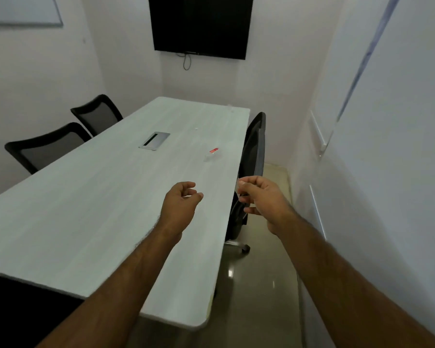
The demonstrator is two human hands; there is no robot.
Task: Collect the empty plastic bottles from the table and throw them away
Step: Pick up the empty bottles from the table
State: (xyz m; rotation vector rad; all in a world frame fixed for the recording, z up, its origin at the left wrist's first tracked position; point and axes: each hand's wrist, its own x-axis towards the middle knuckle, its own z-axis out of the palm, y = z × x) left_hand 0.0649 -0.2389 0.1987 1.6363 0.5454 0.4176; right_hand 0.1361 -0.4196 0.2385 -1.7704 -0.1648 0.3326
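A clear plastic bottle with a red label [213, 154] lies on its side on the white table [91, 209], towards the right edge and beyond both hands. A small pale bit [196, 127] sits farther back, and a faint clear thing [230, 106] shows at the far right corner; both are too small to identify. My left hand [180, 204] hovers over the table with fingers loosely curled and nothing in it. My right hand [261, 198] is just past the table's right edge, fingers wrapped round a barely visible clear bottle [238, 188].
A black office chair [254, 156] stands tucked against the table's right side under my right hand. Two more black chairs [48, 146] line the left side. A metal cable hatch [155, 140] is set in the tabletop. A narrow floor strip [261, 272] runs along the right wall.
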